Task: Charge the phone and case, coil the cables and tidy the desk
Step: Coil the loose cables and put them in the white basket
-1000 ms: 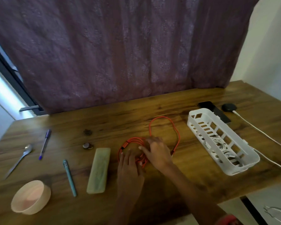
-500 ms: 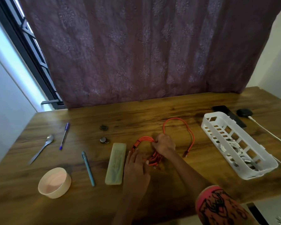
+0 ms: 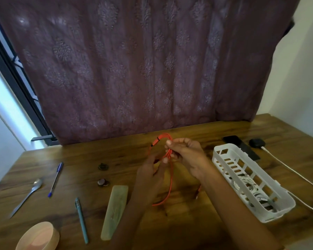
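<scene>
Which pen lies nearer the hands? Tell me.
The teal pen, lying just left of the pale green case near the desk's front edge. The blue-capped pen sits farther left, beside the spoon.

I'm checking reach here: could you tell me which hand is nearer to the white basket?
Right. The right hand is beside the white basket, pinching the orange cable; the left hand is farther away across the cable.

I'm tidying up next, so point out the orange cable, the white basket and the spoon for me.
orange cable (image 3: 170, 179): head view, on the strand hanging below the hands.
white basket (image 3: 220, 160): head view, on its near-left wall.
spoon (image 3: 36, 184): head view, on its bowl.
</scene>
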Available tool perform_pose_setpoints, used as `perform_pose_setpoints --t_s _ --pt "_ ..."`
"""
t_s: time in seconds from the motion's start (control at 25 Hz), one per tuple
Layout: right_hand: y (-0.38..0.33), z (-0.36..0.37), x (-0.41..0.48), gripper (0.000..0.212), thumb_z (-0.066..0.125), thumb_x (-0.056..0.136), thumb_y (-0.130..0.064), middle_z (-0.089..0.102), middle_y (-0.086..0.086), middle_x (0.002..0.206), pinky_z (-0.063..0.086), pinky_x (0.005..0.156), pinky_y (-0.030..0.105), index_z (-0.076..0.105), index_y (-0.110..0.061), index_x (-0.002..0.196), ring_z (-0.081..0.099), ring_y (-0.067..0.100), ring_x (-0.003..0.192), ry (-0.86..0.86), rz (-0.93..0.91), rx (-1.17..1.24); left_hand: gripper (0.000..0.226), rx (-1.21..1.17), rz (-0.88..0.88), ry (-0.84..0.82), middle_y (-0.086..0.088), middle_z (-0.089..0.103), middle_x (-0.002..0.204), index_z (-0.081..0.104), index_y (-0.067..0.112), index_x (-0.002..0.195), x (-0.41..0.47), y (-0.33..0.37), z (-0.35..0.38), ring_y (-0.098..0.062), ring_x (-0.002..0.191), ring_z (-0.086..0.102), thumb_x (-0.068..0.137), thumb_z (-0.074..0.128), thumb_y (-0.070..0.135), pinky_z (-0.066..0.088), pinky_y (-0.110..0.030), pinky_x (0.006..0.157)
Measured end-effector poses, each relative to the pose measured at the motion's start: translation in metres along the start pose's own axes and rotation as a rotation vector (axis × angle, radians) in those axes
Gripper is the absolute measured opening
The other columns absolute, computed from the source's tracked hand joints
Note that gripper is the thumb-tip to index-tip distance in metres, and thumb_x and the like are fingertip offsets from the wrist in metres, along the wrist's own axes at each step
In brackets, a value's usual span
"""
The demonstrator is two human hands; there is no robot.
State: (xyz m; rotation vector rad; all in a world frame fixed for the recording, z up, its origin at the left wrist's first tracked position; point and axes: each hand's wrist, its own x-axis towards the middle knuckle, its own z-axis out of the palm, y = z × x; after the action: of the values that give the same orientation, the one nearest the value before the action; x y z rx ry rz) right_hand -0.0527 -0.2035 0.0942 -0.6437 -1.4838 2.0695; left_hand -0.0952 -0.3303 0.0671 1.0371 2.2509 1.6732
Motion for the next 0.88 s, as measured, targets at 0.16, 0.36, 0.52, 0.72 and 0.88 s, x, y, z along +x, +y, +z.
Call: perform_pose_setpoints --t_s 0.16,0.36,0.52,0.72,0.88 --pt "-0.037 -0.003 -0.008 0.029 0.071 0.076 -0.005 0.062 0.012 0.071 0.047 0.037 0.025 0.047 -0.009 0.091 0.057 0.01 0.043 -0.013 -0.056 0.071 0.02 0.15 0.189 -0.141 0.008 0.06 0.072 0.059 0.016 0.11 0.024 0.029 0.005 -0.002 0.068 0.059 0.091 0.053 0.021 0.038 -0.011 0.057" --pt "-0.067 -0.018 -0.002 0.026 0.068 0.08 -0.022 0.061 0.004 0.075 0.05 0.066 0.028 0.058 -0.014 0.103 0.058 0.016 0.067 0.01 -0.383 -0.172 0.016 -0.084 0.208 -0.195 0.011 0.047 0.049 0.058 0.022 0.088 0.046 0.07 0.007 0.0 0.044 0.041 0.095 0.043 0.022 0.032 -0.012 0.045" --pt "-0.071 -0.024 0.008 0.038 0.044 0.085 -0.048 0.064 0.003 0.111 0.044 0.097 0.027 0.063 -0.021 0.105 0.057 0.012 0.108 0.021 -0.432 -0.264 0.044 -0.437 0.041 -0.308 0.008 0.029 0.048 0.062 0.017 0.079 0.066 0.108 0.001 -0.001 0.037 0.024 0.091 0.03 0.044 0.023 -0.014 0.035" --pt "-0.05 -0.017 0.016 0.04 0.047 0.087 -0.045 0.071 0.009 0.091 0.05 0.085 0.043 0.053 -0.011 0.107 0.068 0.023 0.083 -0.135 -0.204 -0.143 0.045 -0.75 -0.027 -0.374 0.008 0.032 0.041 0.059 0.007 0.084 0.094 0.148 0.0 -0.001 0.03 0.023 0.098 0.026 0.035 0.022 -0.012 0.03" --pt "-0.04 -0.021 0.008 0.008 0.051 0.092 -0.023 0.062 -0.003 0.055 0.045 0.05 0.023 0.049 -0.016 0.095 0.055 0.01 0.048 -0.297 -0.19 -0.233 0.04 -0.754 0.068 -0.174 0.008 0.039 0.047 0.055 0.012 0.081 0.116 0.163 -0.003 -0.002 0.037 0.033 0.098 0.029 0.036 0.031 -0.014 0.037"
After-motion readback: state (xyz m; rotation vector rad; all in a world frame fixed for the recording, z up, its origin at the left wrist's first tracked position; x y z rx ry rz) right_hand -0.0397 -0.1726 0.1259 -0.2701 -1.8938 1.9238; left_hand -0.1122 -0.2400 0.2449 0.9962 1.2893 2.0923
